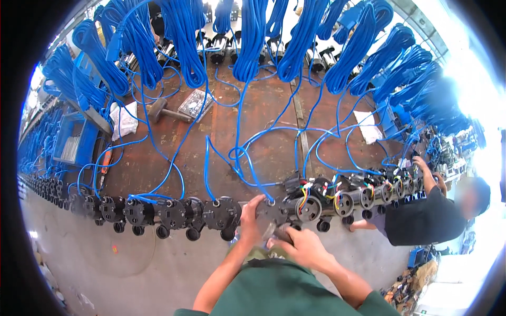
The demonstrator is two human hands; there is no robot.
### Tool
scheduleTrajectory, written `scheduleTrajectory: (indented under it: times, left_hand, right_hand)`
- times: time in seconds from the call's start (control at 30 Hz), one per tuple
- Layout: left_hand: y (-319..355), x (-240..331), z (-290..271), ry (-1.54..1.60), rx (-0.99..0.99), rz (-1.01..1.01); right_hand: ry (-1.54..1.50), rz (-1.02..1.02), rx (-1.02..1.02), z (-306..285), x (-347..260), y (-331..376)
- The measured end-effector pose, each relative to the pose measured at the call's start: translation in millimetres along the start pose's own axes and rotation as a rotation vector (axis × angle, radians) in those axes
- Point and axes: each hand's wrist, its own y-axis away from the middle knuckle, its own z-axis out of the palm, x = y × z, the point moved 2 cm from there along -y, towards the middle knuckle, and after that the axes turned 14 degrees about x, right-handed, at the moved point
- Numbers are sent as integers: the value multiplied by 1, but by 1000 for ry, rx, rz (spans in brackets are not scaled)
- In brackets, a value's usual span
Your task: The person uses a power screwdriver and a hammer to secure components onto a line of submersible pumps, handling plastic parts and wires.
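"Along the table's left side, what is there?"

"A blue bin (76, 139), then a row of covered black units (139, 212) on the near edge. A hammer (171, 112) lies behind them."

"And at the middle?"

"The left hand (251, 221) is curved around the left side of a round black cover (273, 211), right in front of the person. A blue cord (253, 174) runs to its top."

"What about the right hand?"

"The right hand (304, 246) is wrapped around a dark object (283, 233) by the cover's lower edge. Blur hides what it is, and whether they touch."

"Any risks?"

"If the left hand's hold slackened or the cord tugged, the cover might twist. A slip of the object could catch fingers."

"Farther right?"

"Uncovered units (307, 209) with coloured wires, which could snag if knocked. Past those, a co-worker (421, 221) reaches toward the row."
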Motion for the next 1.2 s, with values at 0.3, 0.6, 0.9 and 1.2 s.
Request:
scheduleTrajectory:
  times: [0.3,0.6,0.9,1.2]
  left_hand:
    - [8,10,7,20,-32,-60]
    - [28,39,-3,-105,8,-5]
    - [95,-53,10,-80,-493,-1203]
    - [164,-130,28,-127,-282,-704]
  right_hand:
    - [80,186,151,-18,27,8]
    - [-664,150,260,-39,58,50]
    - [-970,637,150,29,113,71]
    - [-1040,533,346,13,113,59]
